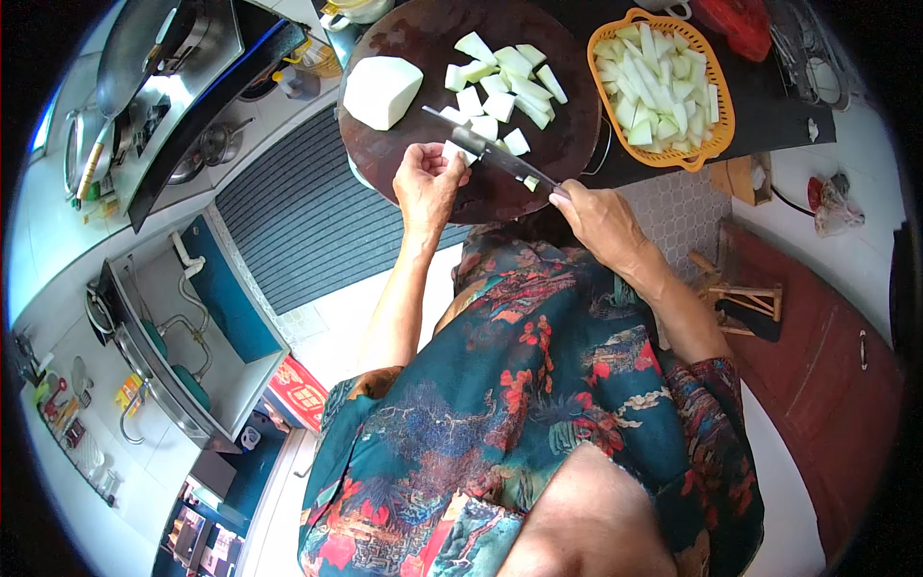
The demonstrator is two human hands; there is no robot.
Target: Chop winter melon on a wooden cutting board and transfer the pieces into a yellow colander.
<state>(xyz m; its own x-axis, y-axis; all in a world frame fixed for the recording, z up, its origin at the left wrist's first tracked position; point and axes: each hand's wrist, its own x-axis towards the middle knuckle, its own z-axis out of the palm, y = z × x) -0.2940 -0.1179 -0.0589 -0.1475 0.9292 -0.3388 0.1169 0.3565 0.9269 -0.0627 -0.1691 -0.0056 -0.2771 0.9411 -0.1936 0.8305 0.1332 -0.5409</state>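
Observation:
My right hand (604, 222) grips the handle of a kitchen knife (513, 163). Its blade crosses above a round dark cutting board (389, 162). Between the fingers of my left hand (430, 180) is a small white vegetable piece (454, 152), close against the blade. A large peeled vegetable chunk (382, 92), pale and blocky, rests at the board's left. Several cut vegetable pieces (499, 107) lie scattered over the board's middle and right. One small offcut (531, 184) sits by the blade near my right hand.
An orange plastic basket (723, 133) full of pale vegetable sticks stands right of the board. Behind it lies a red plastic bag (735, 29). A ribbed dark mat (310, 180) covers floor at left. A small wooden stool (750, 303) stands at right.

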